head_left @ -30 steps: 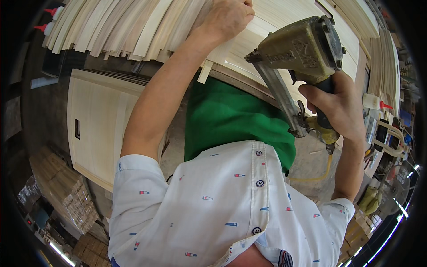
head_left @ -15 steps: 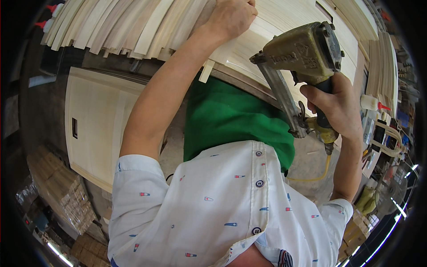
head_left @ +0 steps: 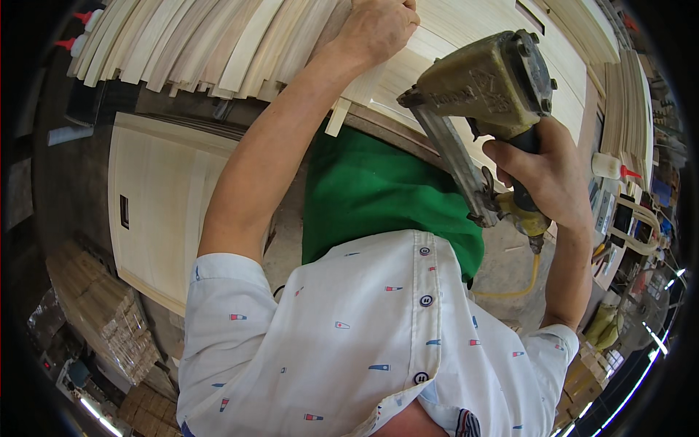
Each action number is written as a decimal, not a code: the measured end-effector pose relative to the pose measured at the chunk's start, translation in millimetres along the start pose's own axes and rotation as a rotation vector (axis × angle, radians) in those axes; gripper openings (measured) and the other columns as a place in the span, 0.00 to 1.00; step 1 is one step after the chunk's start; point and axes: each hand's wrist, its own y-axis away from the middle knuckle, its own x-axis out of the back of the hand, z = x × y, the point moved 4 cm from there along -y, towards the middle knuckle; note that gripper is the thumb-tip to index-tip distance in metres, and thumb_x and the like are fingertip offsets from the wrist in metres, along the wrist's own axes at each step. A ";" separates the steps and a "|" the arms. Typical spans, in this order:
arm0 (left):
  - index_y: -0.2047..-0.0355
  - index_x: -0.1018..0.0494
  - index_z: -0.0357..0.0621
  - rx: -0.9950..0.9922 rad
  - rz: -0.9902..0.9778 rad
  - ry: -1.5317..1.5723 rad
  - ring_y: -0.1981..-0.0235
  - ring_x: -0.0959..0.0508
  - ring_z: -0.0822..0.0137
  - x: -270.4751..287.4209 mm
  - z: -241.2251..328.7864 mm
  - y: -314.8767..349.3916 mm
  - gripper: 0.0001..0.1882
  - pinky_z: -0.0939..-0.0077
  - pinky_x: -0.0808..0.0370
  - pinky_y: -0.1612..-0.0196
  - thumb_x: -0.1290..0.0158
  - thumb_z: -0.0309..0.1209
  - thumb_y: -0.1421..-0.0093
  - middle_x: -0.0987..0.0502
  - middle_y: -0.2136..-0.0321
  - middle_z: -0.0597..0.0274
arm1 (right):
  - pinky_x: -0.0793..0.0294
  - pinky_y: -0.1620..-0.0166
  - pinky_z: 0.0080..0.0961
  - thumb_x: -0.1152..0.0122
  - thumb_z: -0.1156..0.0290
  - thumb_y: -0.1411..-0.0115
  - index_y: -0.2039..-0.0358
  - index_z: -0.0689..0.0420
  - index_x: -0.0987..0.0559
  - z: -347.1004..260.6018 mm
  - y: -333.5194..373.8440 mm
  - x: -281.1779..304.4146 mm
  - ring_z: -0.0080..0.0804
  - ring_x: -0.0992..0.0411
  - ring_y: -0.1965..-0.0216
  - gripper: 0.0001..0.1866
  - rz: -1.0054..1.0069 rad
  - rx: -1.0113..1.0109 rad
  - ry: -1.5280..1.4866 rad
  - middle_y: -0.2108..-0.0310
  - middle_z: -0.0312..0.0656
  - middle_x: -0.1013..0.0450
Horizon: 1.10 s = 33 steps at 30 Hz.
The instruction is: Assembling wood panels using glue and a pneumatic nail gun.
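Observation:
My right hand [head_left: 550, 171] is wrapped round the black grip of a pneumatic nail gun [head_left: 484, 87], held above the right part of a pale wooden panel [head_left: 429, 69]. The gun's worn metal body is at the top, its slanting magazine [head_left: 451, 156] reaches down toward me, and a yellow air hose [head_left: 537, 269] hangs from the grip. My left hand [head_left: 378, 30] is at the panel's far left part, beside the wooden strips, with its fingers curled in. Whatever lies under those fingers is hidden at the upper edge.
Many pale wooden strips [head_left: 196, 44] lie side by side at the upper left; more are stacked [head_left: 626, 124] at the right. A framed wooden panel [head_left: 156, 197] leans at the left. A red-tipped glue bottle [head_left: 608, 166] stands right of my right hand. Wrapped cartons [head_left: 102, 313] lie lower left.
The nail gun has shifted slightly left in my right hand, its nose a little lower. My left hand has hardly moved.

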 end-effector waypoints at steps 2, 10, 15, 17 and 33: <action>0.76 0.22 0.37 0.016 -0.005 0.009 0.60 0.25 0.55 0.0 -0.3 1.0 0.07 0.64 0.27 0.55 0.47 0.27 0.46 0.24 0.68 0.53 | 0.34 0.76 0.18 0.36 0.70 0.47 0.65 0.65 0.25 -3.9 -0.6 -3.4 0.17 0.33 0.79 0.13 -0.015 -0.039 0.027 0.78 0.33 0.30; 0.75 0.23 0.36 -0.070 0.120 0.036 0.60 0.26 0.53 3.9 -8.4 10.0 0.08 0.62 0.29 0.55 0.47 0.29 0.46 0.25 0.68 0.52 | 0.34 0.77 0.19 0.36 0.70 0.47 0.66 0.67 0.25 -2.9 -8.2 -10.5 0.18 0.32 0.81 0.13 0.012 0.027 0.026 0.81 0.35 0.29; 0.58 0.23 0.41 -0.033 0.007 0.049 0.45 0.31 0.53 38.2 13.6 66.3 0.13 0.59 0.35 0.43 0.45 0.32 0.43 0.28 0.49 0.56 | 0.34 0.77 0.18 0.36 0.72 0.48 0.67 0.68 0.24 16.4 5.3 3.8 0.18 0.32 0.81 0.13 0.078 0.022 -0.014 0.82 0.35 0.29; 0.55 0.25 0.40 0.000 -0.231 0.042 0.42 0.33 0.53 52.3 27.5 94.0 0.17 0.59 0.37 0.41 0.42 0.32 0.45 0.28 0.47 0.54 | 0.34 0.77 0.19 0.36 0.71 0.48 0.67 0.67 0.24 22.0 9.2 6.5 0.18 0.32 0.81 0.12 0.095 0.025 -0.012 0.82 0.36 0.29; 0.57 0.28 0.39 -0.103 -0.402 -0.194 0.43 0.32 0.54 53.9 40.7 88.1 0.19 0.61 0.33 0.43 0.39 0.28 0.50 0.27 0.50 0.56 | 0.33 0.76 0.18 0.34 0.69 0.48 0.68 0.67 0.24 5.7 19.9 -2.0 0.18 0.31 0.80 0.14 0.109 0.054 0.050 0.81 0.36 0.28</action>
